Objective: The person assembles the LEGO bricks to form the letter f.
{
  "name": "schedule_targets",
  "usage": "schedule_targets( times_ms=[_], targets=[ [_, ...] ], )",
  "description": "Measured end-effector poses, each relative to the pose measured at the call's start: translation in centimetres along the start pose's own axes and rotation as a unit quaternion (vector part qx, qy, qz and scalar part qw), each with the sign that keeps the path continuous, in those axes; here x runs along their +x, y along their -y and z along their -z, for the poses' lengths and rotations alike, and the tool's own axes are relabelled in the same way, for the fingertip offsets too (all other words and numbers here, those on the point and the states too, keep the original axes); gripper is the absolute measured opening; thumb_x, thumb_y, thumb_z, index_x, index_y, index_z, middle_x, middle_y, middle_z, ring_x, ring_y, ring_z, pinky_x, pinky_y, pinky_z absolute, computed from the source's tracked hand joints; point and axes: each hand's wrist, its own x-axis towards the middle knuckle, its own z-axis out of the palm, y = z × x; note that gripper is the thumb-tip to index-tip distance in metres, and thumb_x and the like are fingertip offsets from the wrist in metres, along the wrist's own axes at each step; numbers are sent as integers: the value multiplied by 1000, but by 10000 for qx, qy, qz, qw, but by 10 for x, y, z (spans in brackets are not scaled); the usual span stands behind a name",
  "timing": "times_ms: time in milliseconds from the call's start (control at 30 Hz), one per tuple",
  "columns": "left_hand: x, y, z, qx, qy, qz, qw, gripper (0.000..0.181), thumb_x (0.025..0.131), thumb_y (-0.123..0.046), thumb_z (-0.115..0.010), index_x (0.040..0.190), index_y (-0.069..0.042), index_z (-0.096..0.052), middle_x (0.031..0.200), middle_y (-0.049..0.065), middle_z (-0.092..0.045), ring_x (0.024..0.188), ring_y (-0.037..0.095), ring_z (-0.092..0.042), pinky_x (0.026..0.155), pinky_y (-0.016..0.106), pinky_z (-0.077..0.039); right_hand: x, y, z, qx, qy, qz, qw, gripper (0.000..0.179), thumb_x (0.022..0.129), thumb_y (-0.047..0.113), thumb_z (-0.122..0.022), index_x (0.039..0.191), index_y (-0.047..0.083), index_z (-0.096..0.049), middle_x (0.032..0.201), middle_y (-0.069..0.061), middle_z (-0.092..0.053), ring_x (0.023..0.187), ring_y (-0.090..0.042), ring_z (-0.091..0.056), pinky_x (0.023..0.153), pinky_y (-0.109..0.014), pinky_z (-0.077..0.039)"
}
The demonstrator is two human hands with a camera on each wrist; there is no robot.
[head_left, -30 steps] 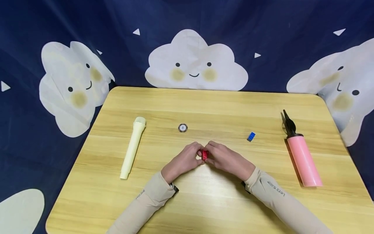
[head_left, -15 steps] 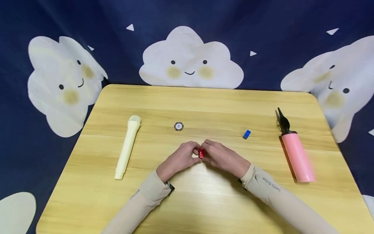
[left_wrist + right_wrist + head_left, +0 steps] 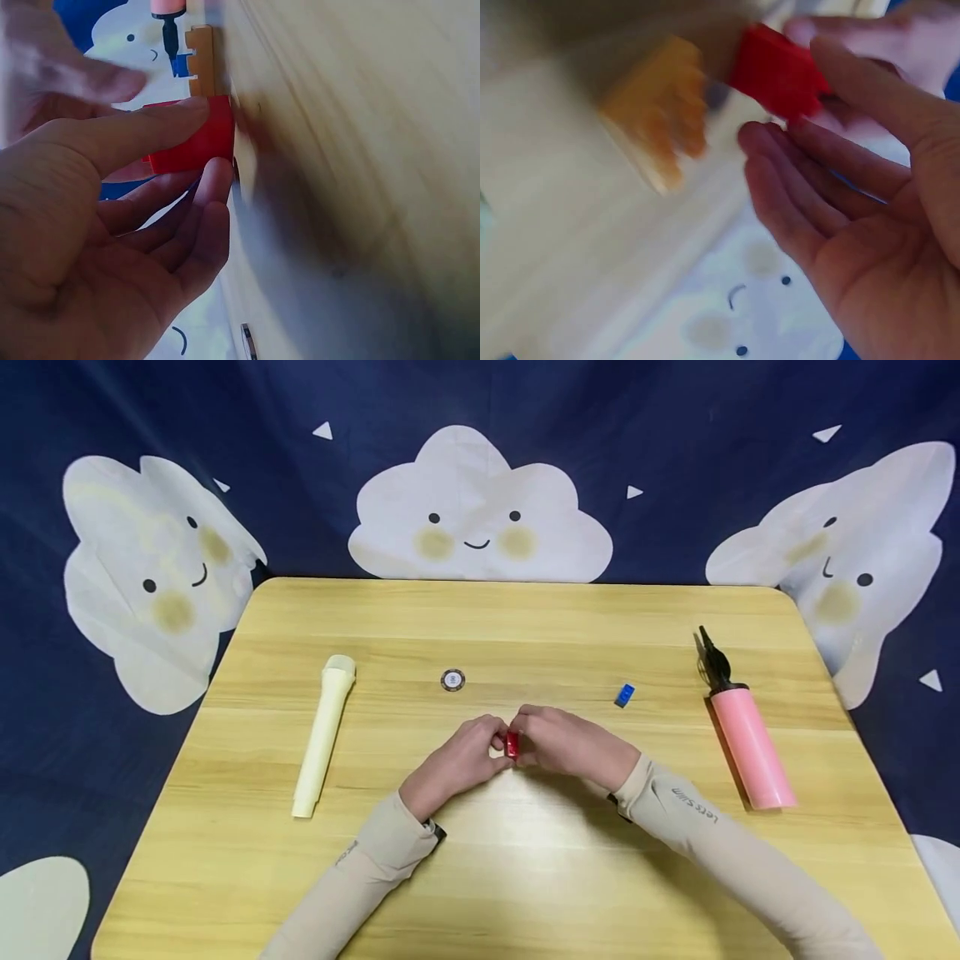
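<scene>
A red toy brick [image 3: 512, 744] is pinched between the thumb and fingers of my left hand [image 3: 461, 760], low over the table. In the left wrist view its smooth red side [image 3: 196, 142] shows under the thumb. My right hand [image 3: 570, 745] is close on the brick's right side. Its thumb and fingers stand spread apart in the right wrist view, with nothing gripped between them. An orange toy brick [image 3: 658, 111], studs up, sits on the table beside the red one; in the head view the right hand hides it.
On the wooden table [image 3: 525, 893] a round chip [image 3: 453, 680] lies beyond my hands. A small blue brick [image 3: 625, 695] is off to the right, with a pink hand pump [image 3: 753, 747] farther right. A cream toy microphone [image 3: 324, 739] lies at the left.
My head view has shifted a little. Against the earlier frames, the right hand has eased up and slightly outward from the red brick. The left hand keeps its pinch on it.
</scene>
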Motion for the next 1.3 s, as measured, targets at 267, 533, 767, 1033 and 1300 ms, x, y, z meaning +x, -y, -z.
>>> schedule_targets(
  times_ms=[267,533,767,1033,1300],
  targets=[
    [-2,5,1,154,-107,59,9998,20,86,-9,-78,100,-2,-67,94,6,-62,86,18,-60,77,27,-51,-3,-11,31,-424,24,-116,9990,28,87,2,-76,113,-3,-69,108,-14,-68,98,-26,-66,85,-39,-56],
    [-2,4,2,242,-142,32,9996,24,86,-12,-79,103,-1,-67,93,5,-61,84,16,-57,75,26,-50,-3,-28,19,-517,664,-367,9958,47,79,7,-84,122,1,-67,112,-12,-66,99,-26,-65,86,-39,-55],
    [-1,3,2,258,-108,30,9996,23,86,-13,-79,104,-2,-68,96,4,-62,87,16,-58,78,28,-50,-5,-30,5,-615,571,-1508,9850,50,80,47,-82,92,6,-56,76,-3,-54,63,-18,-52,53,-30,-44],
    [0,2,0,227,-56,-27,9997,24,87,-14,-79,105,-1,-68,96,5,-62,86,16,-57,77,26,-50,-7,-30,-6,-594,627,-1930,9774,44,88,46,-74,76,10,-51,64,-1,-47,56,-16,-46,49,-30,-36],
    [0,2,1,244,-42,-48,9997,23,87,-12,-78,105,-2,-68,96,5,-62,87,15,-58,78,26,-50,-10,-31,-4,-669,512,-1405,9865,31,87,25,-77,96,3,-58,80,-4,-53,65,-20,-53,57,-35,-48]
  ],
)
